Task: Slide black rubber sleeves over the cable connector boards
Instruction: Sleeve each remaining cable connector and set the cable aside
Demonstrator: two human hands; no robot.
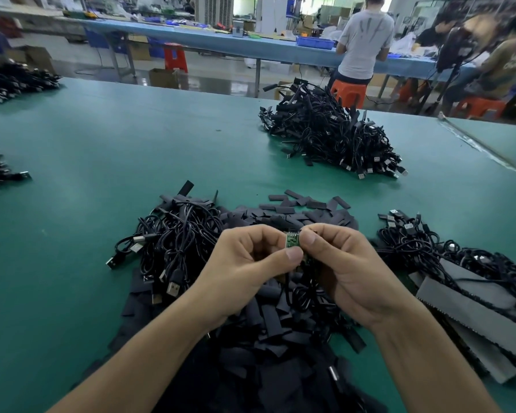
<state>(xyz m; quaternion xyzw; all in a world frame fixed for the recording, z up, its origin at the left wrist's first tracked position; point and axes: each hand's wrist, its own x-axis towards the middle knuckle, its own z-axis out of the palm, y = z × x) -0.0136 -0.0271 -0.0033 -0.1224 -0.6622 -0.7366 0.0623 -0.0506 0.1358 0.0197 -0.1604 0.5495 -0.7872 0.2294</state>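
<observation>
From the head view, my left hand (248, 263) pinches the small green connector board (292, 243) between thumb and curled fingers. My right hand (352, 269) pinches the same board at its upper right edge, thumb tip against it. Both hands hold it just above the heap of black rubber sleeves (268, 326) on the green table (102, 150). The board's cable (289, 283) drops from below my left thumb into that heap. Something dark sits at my right fingertips, but I cannot tell whether it is a sleeve already started on the board. So I judge the step as lining up or just beginning the slide. The risks I see are these: the sleeve mouth may catch on a board corner or component and buckle if I push it on crooked. My left thumb covers much of the board, so it could block the sleeve's travel unless I shift my hold. The hanging cable could snag in the tangle of loose cables (173, 236) to the left and tug the board askew. The sleeved pile (325, 138) lies well apart, far across the table.
</observation>
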